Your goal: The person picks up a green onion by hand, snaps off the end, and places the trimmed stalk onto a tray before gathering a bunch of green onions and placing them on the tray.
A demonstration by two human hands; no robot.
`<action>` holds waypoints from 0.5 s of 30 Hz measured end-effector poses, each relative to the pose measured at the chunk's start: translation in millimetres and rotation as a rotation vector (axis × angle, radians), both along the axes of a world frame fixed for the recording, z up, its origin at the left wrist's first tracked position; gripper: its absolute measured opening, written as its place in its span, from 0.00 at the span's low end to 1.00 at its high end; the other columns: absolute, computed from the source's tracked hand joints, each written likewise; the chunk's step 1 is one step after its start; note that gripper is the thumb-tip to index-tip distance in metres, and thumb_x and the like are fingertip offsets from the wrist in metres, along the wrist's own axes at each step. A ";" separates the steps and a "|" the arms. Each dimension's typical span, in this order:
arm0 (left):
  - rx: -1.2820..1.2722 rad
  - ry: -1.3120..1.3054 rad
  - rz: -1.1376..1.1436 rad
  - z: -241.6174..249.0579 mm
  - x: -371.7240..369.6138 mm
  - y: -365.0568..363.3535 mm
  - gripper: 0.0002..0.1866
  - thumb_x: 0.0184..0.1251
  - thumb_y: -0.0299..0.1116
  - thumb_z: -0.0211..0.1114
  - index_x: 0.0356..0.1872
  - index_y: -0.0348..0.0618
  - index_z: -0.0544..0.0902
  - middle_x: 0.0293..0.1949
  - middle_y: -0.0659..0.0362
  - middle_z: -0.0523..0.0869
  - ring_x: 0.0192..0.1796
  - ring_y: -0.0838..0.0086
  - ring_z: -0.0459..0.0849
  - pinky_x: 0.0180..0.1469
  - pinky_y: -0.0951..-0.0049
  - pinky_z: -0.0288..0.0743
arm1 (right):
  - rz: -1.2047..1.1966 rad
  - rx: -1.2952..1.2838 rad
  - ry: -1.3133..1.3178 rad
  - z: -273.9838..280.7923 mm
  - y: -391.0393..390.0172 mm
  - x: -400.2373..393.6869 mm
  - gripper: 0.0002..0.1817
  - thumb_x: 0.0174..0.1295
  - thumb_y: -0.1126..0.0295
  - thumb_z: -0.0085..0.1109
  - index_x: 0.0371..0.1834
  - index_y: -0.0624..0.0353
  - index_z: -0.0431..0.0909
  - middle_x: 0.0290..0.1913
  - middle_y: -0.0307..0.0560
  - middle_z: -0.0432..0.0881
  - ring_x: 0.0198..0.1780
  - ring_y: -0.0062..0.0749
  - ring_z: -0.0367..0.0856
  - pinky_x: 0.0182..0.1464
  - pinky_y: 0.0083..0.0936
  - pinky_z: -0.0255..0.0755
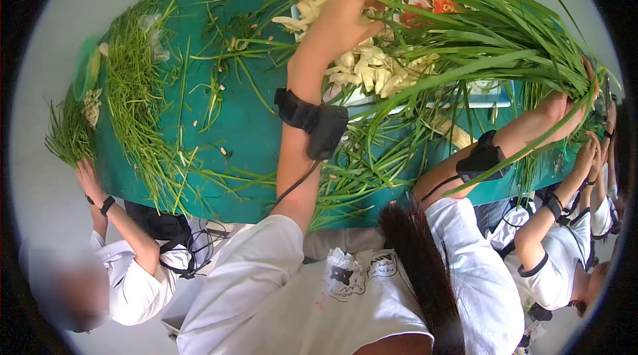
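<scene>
My right hand (573, 106), partly hidden behind leaves, is closed round the base of a large bunch of long, flat-leaved chives (531, 56). The bunch fans out leftward over a white and blue tray (508, 92). Above the tray, near the leaf tips, is my left hand (345, 22); its thumb and forefinger are curved with a gap between them. Pale yellow-white cut pieces (379, 72) lie heaped in the tray below and beside that hand. A red printed patch (438, 8) shows under the leaves.
Loose green stalks (372, 162) are strewn over the green table (246, 129) in front of me. A long heap of thin greens (133, 82) lies to the left. One person's hand (90, 179) holds greens at far left; another person's hands (586, 155) are at right.
</scene>
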State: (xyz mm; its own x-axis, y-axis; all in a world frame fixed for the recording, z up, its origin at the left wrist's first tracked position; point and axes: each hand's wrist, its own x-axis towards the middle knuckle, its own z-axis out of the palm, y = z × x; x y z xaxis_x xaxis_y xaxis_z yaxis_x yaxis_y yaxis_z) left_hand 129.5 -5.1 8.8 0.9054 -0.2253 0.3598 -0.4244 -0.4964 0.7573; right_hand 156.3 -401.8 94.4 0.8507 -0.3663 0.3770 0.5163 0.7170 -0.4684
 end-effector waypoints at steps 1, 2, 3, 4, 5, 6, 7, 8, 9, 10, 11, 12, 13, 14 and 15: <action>-0.001 0.001 0.001 2.3 -1.0 0.2 0.19 0.48 0.33 0.66 0.43 0.39 0.80 0.38 0.50 0.85 0.43 0.57 0.82 0.48 0.65 0.74 | 0.001 -0.001 0.001 1.0 2.6 -1.8 0.15 0.62 0.68 0.53 0.42 0.72 0.75 0.46 0.61 0.79 0.52 0.50 0.75 0.62 0.47 0.66; -0.048 0.049 -0.019 5.3 -2.0 0.6 0.18 0.50 0.31 0.65 0.44 0.39 0.80 0.41 0.52 0.84 0.45 0.62 0.82 0.50 0.67 0.73 | -0.174 -0.150 0.004 2.1 5.9 -3.7 0.15 0.62 0.68 0.52 0.42 0.71 0.75 0.47 0.61 0.78 0.53 0.50 0.74 0.62 0.46 0.65; -0.096 0.093 -0.040 7.5 -3.7 1.1 0.17 0.52 0.30 0.65 0.46 0.39 0.79 0.44 0.53 0.84 0.47 0.66 0.82 0.52 0.69 0.71 | -0.349 -0.299 0.004 4.1 9.2 -6.7 0.15 0.63 0.68 0.51 0.43 0.71 0.75 0.48 0.61 0.78 0.54 0.49 0.74 0.63 0.45 0.65; -0.096 0.088 -0.040 9.1 -5.7 1.6 0.17 0.52 0.30 0.65 0.46 0.39 0.79 0.44 0.53 0.84 0.47 0.66 0.82 0.52 0.69 0.71 | -0.350 -0.298 -0.001 5.9 10.7 -9.1 0.15 0.63 0.68 0.51 0.43 0.71 0.75 0.48 0.61 0.78 0.54 0.49 0.74 0.63 0.45 0.65; -0.165 0.132 -0.046 11.1 -7.3 1.9 0.17 0.52 0.29 0.64 0.46 0.39 0.79 0.44 0.54 0.84 0.48 0.68 0.81 0.53 0.69 0.71 | -0.361 -0.317 -0.012 8.3 11.6 -12.3 0.14 0.64 0.68 0.50 0.44 0.71 0.74 0.47 0.59 0.77 0.53 0.47 0.73 0.63 0.44 0.63; -0.234 0.177 -0.052 12.0 -7.1 2.4 0.17 0.52 0.28 0.64 0.46 0.39 0.79 0.43 0.56 0.84 0.49 0.70 0.81 0.54 0.70 0.71 | -0.374 -0.335 -0.022 10.4 11.7 -16.7 0.14 0.64 0.69 0.49 0.45 0.70 0.72 0.46 0.57 0.77 0.51 0.45 0.73 0.63 0.43 0.61; -0.236 0.169 -0.054 8.9 -4.5 3.5 0.17 0.52 0.28 0.64 0.46 0.39 0.79 0.43 0.56 0.84 0.49 0.70 0.81 0.54 0.70 0.71 | -0.386 -0.354 -0.033 13.7 10.9 -21.7 0.13 0.65 0.70 0.47 0.46 0.70 0.71 0.45 0.55 0.76 0.50 0.42 0.72 0.64 0.42 0.59; -0.260 0.127 -0.088 2.7 -1.9 5.3 0.16 0.54 0.27 0.63 0.46 0.38 0.79 0.44 0.56 0.83 0.50 0.70 0.81 0.54 0.70 0.71 | -0.218 -0.253 -0.024 17.7 -4.1 -26.6 0.15 0.62 0.75 0.48 0.49 0.73 0.71 0.45 0.55 0.77 0.46 0.39 0.77 0.52 0.32 0.73; -0.284 0.087 -0.118 -0.5 -0.3 7.0 0.16 0.55 0.26 0.61 0.46 0.37 0.78 0.44 0.57 0.83 0.50 0.71 0.81 0.54 0.70 0.71 | -0.162 -0.249 -0.012 23.7 -11.7 -32.1 0.15 0.62 0.75 0.48 0.49 0.72 0.71 0.44 0.54 0.77 0.46 0.39 0.77 0.52 0.32 0.72; -0.284 0.082 -0.112 -0.1 0.5 7.8 0.16 0.55 0.26 0.61 0.46 0.37 0.78 0.44 0.57 0.83 0.50 0.71 0.81 0.54 0.70 0.71 | -0.121 -0.258 -0.008 26.9 -14.0 -40.8 0.14 0.62 0.74 0.48 0.48 0.72 0.71 0.44 0.54 0.77 0.46 0.39 0.76 0.52 0.32 0.72; -0.350 0.094 -0.147 0.7 0.3 8.3 0.15 0.56 0.25 0.60 0.46 0.37 0.78 0.44 0.57 0.83 0.50 0.70 0.81 0.55 0.70 0.71 | -0.109 -0.275 -0.004 31.0 -17.2 -51.8 0.14 0.62 0.74 0.48 0.48 0.72 0.70 0.44 0.53 0.76 0.46 0.38 0.76 0.52 0.32 0.72; -0.417 0.109 -0.182 1.1 -0.9 9.1 0.15 0.57 0.25 0.59 0.47 0.36 0.78 0.45 0.57 0.83 0.50 0.70 0.80 0.55 0.70 0.71 | -0.090 -0.297 0.004 34.7 -18.3 -58.6 0.13 0.62 0.74 0.48 0.47 0.71 0.70 0.43 0.53 0.76 0.45 0.38 0.76 0.52 0.32 0.71; -0.418 0.112 -0.175 3.0 -1.4 10.4 0.15 0.57 0.25 0.59 0.47 0.36 0.78 0.45 0.57 0.83 0.50 0.70 0.80 0.55 0.70 0.71 | -0.070 -0.315 0.019 38.3 -18.4 -63.6 0.13 0.63 0.74 0.48 0.47 0.71 0.70 0.43 0.53 0.76 0.45 0.38 0.76 0.52 0.33 0.71; -0.425 0.161 -0.161 5.9 -1.8 11.2 0.14 0.58 0.25 0.58 0.47 0.35 0.77 0.45 0.56 0.83 0.50 0.71 0.80 0.56 0.71 0.71 | -0.058 -0.325 0.019 39.6 -17.1 -68.1 0.12 0.63 0.74 0.48 0.46 0.71 0.70 0.42 0.52 0.76 0.45 0.37 0.75 0.52 0.33 0.71; -0.431 0.211 -0.148 6.7 -2.0 11.5 0.14 0.60 0.25 0.57 0.47 0.35 0.77 0.45 0.55 0.83 0.51 0.71 0.80 0.56 0.71 0.71 | -0.038 -0.338 0.026 40.9 -15.4 -70.5 0.12 0.63 0.74 0.47 0.46 0.71 0.70 0.42 0.52 0.75 0.45 0.37 0.75 0.52 0.33 0.70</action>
State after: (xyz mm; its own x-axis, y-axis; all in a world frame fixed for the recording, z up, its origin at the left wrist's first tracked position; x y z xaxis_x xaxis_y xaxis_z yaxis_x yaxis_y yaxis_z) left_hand 127.5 6.4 15.4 0.9380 -0.2279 0.2612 -0.2825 -0.0657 0.9570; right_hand 85.8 -417.2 135.3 0.8496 -0.2559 0.4612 0.5246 0.4993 -0.6895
